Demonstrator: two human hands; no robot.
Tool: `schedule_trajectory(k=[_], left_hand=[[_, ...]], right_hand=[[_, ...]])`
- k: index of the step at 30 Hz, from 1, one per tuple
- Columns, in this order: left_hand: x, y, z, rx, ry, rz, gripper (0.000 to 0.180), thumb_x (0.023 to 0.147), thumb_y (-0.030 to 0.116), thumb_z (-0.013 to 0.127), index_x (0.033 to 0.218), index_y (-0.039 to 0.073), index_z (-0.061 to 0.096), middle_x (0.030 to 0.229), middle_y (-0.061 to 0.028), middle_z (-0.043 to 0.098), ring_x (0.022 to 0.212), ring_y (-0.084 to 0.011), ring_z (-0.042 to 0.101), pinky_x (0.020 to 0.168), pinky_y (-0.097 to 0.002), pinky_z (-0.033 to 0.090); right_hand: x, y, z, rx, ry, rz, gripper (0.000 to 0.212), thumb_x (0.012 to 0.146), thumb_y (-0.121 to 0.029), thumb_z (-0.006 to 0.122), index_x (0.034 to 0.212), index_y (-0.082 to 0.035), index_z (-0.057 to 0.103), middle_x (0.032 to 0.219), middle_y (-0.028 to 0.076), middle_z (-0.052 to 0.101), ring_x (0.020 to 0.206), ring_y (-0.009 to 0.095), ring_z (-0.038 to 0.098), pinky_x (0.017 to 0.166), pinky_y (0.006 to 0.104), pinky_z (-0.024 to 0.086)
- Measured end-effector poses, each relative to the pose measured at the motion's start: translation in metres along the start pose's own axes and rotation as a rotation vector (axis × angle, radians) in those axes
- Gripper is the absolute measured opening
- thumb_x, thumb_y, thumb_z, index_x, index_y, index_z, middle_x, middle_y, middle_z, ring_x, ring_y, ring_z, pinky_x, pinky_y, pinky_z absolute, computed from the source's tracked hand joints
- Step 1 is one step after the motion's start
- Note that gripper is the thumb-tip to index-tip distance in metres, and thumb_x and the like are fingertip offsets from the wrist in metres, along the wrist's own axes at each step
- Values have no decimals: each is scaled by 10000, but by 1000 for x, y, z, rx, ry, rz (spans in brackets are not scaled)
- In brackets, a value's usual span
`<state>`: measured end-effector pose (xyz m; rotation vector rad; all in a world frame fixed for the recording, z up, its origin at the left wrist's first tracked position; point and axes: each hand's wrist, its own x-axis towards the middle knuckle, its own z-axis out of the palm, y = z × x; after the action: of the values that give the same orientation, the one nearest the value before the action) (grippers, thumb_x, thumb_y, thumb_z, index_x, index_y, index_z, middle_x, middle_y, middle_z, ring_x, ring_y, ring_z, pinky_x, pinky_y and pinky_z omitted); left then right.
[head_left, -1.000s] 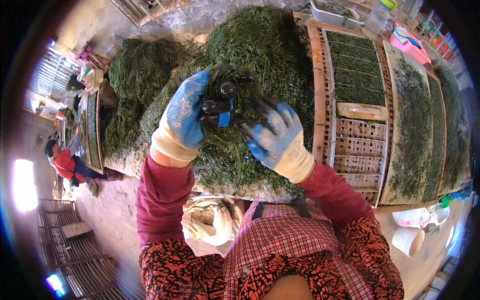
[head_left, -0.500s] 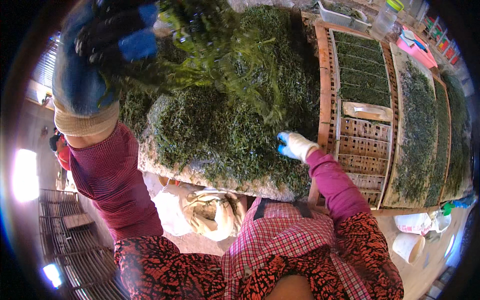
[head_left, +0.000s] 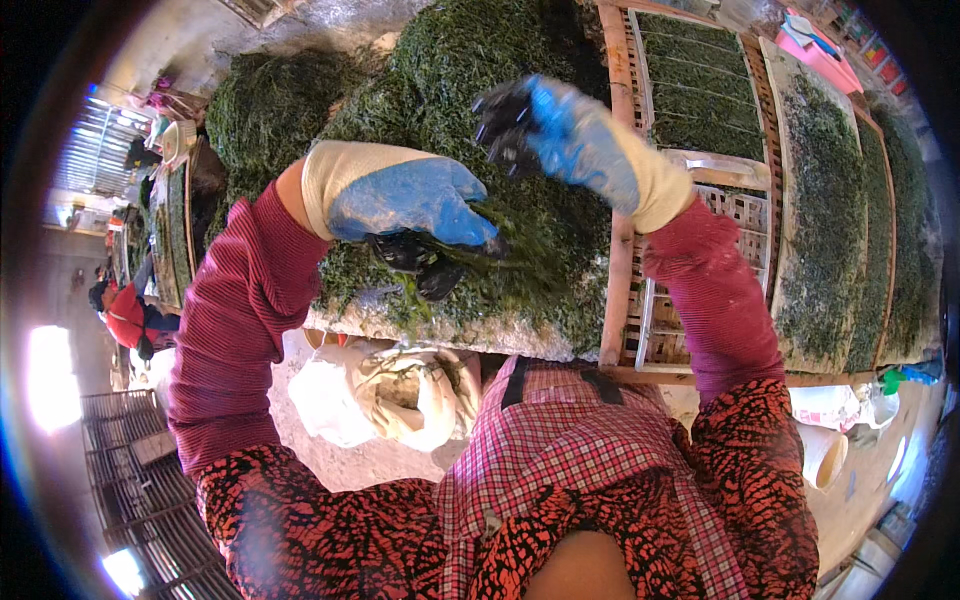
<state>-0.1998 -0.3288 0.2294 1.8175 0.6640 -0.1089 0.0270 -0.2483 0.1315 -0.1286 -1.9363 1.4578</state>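
Observation:
A large heap of dark green shredded strands (head_left: 480, 60) lies on a table in front of me. My left hand (head_left: 410, 210), in a blue glove with black fingers, presses on the heap near its front edge, its fingers curled into a clump of the strands. My right hand (head_left: 570, 135), gloved the same way, is raised over the heap's right side next to a wooden frame (head_left: 612, 150). Its black fingers are bent, and I cannot see whether they hold anything.
To the right stand slatted wooden frames (head_left: 745, 215) with flat green sheets (head_left: 830, 200) laid on them. A white sack (head_left: 390, 395) sits below the table edge. A person in red (head_left: 125, 315) bends at the far left by metal racks (head_left: 130, 480). A white bucket (head_left: 825, 455) stands at the right.
My left hand has come down from high at the upper left onto the front of the heap. My right hand has lifted off the heap's right edge and risen.

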Motion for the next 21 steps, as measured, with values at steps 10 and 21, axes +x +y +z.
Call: schedule_trajectory(k=[10, 21], left_hand=[[-2, -6, -11, 237, 52, 128, 331, 906, 231, 672, 1104, -35, 659, 895, -80, 664, 783, -147, 588, 702, -308, 499], [211, -41, 31, 289, 532, 518, 657, 1037, 525, 343, 1230, -37, 623, 1231, -218, 649, 1105, -430, 603, 1063, -489, 393]], right_hand=[[-115, -8, 34, 551, -380, 458, 619, 941, -372, 657, 1386, 26, 494, 1226, 60, 629, 1062, 121, 564, 951, 285, 462], [-195, -97, -201, -428, -8, 696, 219, 947, -21, 615, 1163, -1, 648, 910, -32, 651, 777, 46, 530, 637, 219, 452]])
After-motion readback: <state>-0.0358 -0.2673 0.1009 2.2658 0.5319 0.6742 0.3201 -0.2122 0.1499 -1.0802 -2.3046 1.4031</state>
